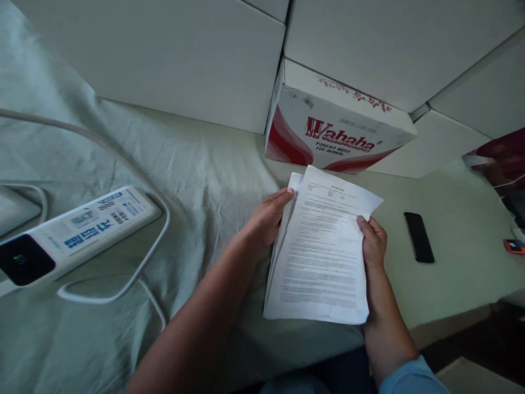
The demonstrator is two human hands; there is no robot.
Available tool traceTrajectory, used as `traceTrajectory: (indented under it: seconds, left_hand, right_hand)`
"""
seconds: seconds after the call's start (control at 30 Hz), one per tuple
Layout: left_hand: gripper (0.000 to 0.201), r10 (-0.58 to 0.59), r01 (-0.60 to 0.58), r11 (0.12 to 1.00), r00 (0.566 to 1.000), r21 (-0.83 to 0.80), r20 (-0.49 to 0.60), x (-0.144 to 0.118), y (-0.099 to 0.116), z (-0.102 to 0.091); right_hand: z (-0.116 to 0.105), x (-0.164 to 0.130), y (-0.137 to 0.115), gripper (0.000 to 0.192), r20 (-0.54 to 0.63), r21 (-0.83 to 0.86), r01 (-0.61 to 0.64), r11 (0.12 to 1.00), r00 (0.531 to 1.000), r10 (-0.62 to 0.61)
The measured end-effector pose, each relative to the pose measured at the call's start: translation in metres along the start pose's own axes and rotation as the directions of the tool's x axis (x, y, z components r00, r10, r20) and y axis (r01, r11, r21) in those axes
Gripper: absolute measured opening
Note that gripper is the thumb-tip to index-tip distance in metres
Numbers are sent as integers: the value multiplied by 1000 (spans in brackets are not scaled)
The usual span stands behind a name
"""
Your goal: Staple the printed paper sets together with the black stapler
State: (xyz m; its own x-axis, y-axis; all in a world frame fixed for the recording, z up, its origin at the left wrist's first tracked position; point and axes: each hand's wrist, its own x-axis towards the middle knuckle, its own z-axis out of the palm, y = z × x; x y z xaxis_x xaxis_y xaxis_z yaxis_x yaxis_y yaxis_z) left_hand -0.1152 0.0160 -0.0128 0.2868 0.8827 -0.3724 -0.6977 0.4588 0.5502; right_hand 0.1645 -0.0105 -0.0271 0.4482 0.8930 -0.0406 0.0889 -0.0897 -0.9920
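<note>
A stack of printed paper sheets (pixel 326 251) is held up in front of me, the top one covered in lines of small text. My left hand (pixel 274 216) grips the left edge of the sheets, thumb on top and fingers behind. On the opposite side, my right hand (pixel 373 238) pinches the right edge, its thumb lying over the front. The top sheet's upper right corner curls a little. At the left, the sheets' edges fan out slightly. Fingers behind the paper are partly hidden.
A Wahaha water carton (pixel 340 128) stands against the white panels behind the papers. To the right lies a black phone (pixel 419 237). A white power bank (pixel 82 232) with a white cable (pixel 153 246) rests on the green cloth (pixel 197 180) at left. Part of another person (pixel 506 164) shows far right.
</note>
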Motion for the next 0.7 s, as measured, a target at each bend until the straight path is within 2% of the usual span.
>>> traceTrajectory:
  seconds: [0.23,0.47,0.57,0.7]
  left_hand:
    - [38,3,-3,1000,1000,9,-16,1,2,0]
    - [37,11,-11,1000,995,-2,-100,3,3,-2]
    - [36,8,-9,1000,992,-4,-130,4,1,-2]
    - [32,5,-5,1000,994,1,-108,4,0,-1]
  right_hand:
    - [0,1,1,40,-5,5,24,1000,1000,-24]
    - [4,-5,2,43,16,-82,97,992,995,-96]
    - [4,-3,4,45,-54,-123,166,978,983,-174]
    - [3,1,3,46,-206,-142,246,959,940,-272]
